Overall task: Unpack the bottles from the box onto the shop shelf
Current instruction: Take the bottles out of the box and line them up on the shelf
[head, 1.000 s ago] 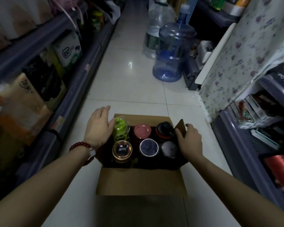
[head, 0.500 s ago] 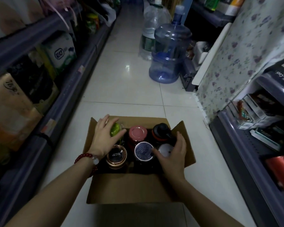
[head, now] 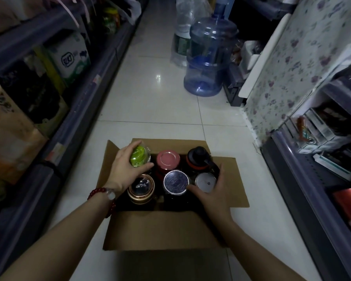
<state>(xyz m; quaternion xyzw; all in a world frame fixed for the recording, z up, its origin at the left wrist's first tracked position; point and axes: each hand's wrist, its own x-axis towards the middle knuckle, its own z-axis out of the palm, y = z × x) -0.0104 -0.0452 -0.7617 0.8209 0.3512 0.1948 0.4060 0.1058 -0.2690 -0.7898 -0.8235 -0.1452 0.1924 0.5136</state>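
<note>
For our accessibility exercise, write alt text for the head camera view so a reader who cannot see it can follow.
Seen from above, a person's left hand grips a green-capped bottle and the right hand curls round a silver-lidded bottle in an open cardboard box holding six bottles. The box sits on a tiled aisle floor between shop shelves.

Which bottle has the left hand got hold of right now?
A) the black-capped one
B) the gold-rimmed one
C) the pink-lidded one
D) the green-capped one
D: the left hand curls round the green-capped bottle at the box's far-left corner, while the right hand wraps the silver-lidded bottle.
</note>
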